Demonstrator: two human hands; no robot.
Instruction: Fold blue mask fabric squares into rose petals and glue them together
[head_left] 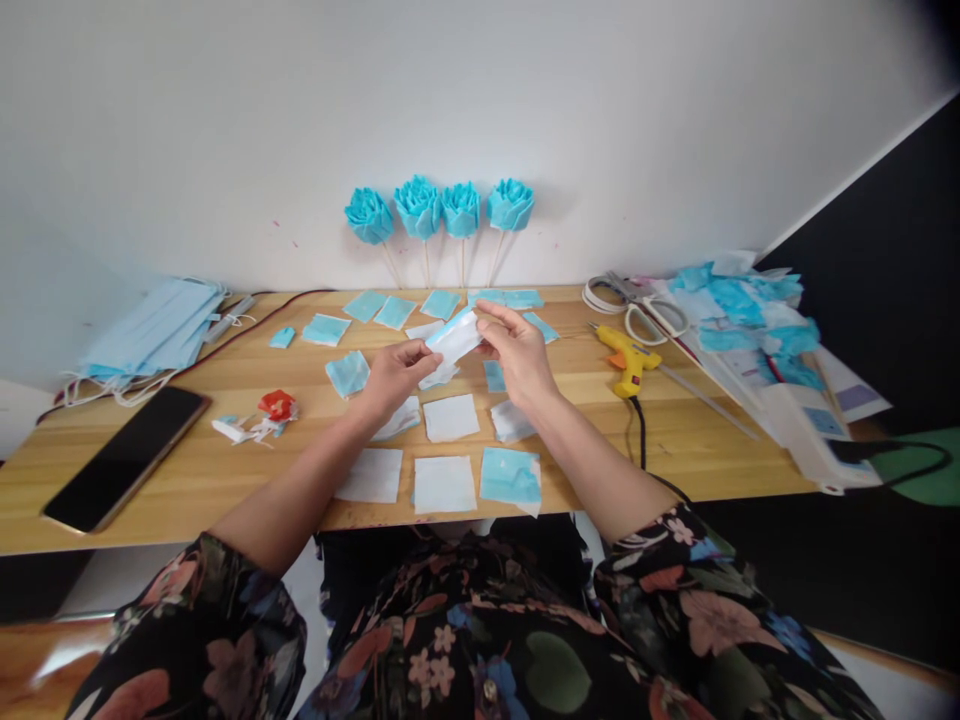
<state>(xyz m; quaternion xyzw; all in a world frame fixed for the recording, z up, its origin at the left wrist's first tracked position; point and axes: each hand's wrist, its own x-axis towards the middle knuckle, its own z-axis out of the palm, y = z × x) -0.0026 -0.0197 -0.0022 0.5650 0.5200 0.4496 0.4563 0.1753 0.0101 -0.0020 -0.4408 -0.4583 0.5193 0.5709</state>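
Between my two hands is a white and blue piece of mask fabric [457, 338], held above the middle of the table. My left hand [405, 372] pinches its lower left end. At the upper right end, my right hand [517, 345] grips it between thumb and fingers. Below lie several cut squares, among them a white square [451, 417], another white square [444, 484] and a blue square [511, 476]. Farther back are more pieces, such as a blue square [396, 312]. My hands partly cover some of them.
Several blue fabric flowers [418, 206] on sticks stand against the wall. At left lie face masks [154, 325], a phone [127, 460] and a red scrap [278, 405]. At right are a yellow glue gun [628, 358], scissors [657, 318], blue scraps [739, 300] and a white power strip [814, 425].
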